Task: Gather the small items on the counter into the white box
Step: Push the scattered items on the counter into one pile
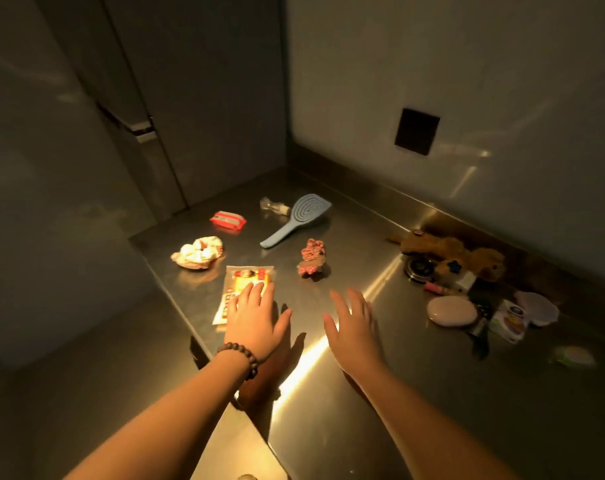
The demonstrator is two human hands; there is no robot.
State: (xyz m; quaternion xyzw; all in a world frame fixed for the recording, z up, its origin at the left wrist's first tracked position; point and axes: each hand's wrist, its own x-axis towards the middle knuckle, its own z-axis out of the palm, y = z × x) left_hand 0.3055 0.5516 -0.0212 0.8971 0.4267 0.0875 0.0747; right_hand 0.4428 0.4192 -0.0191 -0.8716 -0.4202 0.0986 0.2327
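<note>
On the steel counter [328,393] lie a flat red-and-yellow packet [247,278], a pale scrunchie [198,253], a red pouch [227,220], a blue hairbrush [294,216], a clear small bottle [273,205] and a pink patterned scrunchie [311,260]. My left hand [254,315], with a bead bracelet at the wrist, lies flat on the near end of the packet, fingers spread. My right hand [353,323] hovers open over bare counter, right of the packet and in front of the pink scrunchie. No white box is in view.
At the right lie a brown plush toy [453,252], a round black object [419,268], a pink oval case [451,310], a pink tube [436,289], a small printed carton [510,322] and a pale shell-shaped item [536,308]. The counter's left edge drops off beside the packet.
</note>
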